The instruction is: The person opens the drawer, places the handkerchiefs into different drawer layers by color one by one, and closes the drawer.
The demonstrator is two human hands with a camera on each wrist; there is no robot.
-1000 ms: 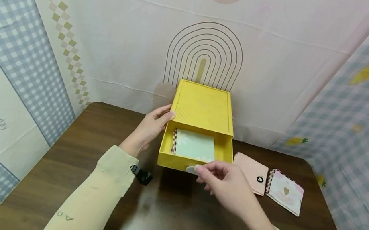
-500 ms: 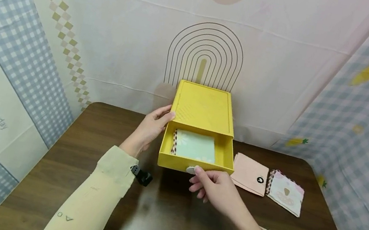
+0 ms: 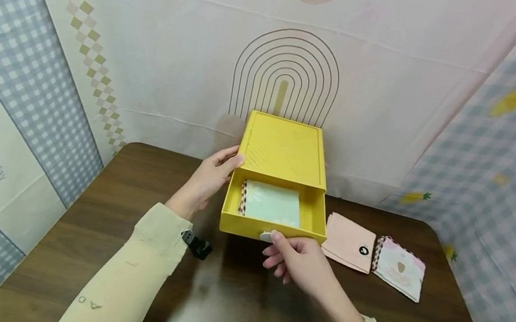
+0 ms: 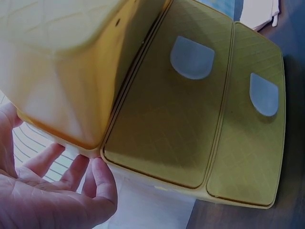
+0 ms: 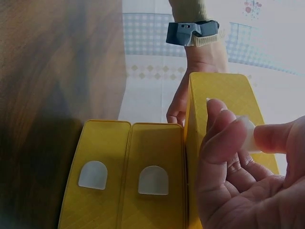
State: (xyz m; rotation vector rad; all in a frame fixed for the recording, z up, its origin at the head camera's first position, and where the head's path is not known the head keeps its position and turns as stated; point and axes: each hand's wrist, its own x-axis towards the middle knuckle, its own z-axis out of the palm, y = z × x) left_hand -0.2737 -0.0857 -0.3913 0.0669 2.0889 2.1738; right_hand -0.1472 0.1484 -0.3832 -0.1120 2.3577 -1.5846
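Observation:
A small yellow drawer cabinet [image 3: 285,151] stands at the back of the table. Its top drawer [image 3: 239,225] is pulled out, with a folded pale green cloth [image 3: 273,204] lying inside. Thumb and fingers of my right hand [image 3: 304,263] pinch the drawer's white tab handle [image 5: 249,136]. My left hand [image 3: 207,180] rests against the cabinet's left side, its thumb near the top front corner. In the left wrist view, the fingertips of that hand [image 4: 52,195] touch the cabinet wall. Two lower drawers [image 5: 153,210] with white tabs are closed.
To the cabinet's right, a folded pink cloth [image 3: 349,242] with a black round mark lies on the dark wooden table [image 3: 232,316]. Beside it is a folded white patterned cloth [image 3: 399,269]. Fabric backdrops [image 3: 392,92] hang behind and at both sides.
My right wrist has dropped and shifted left, and the fingers have moved below the drawer's rim, still at the handle. The drawer and my left hand look unchanged.

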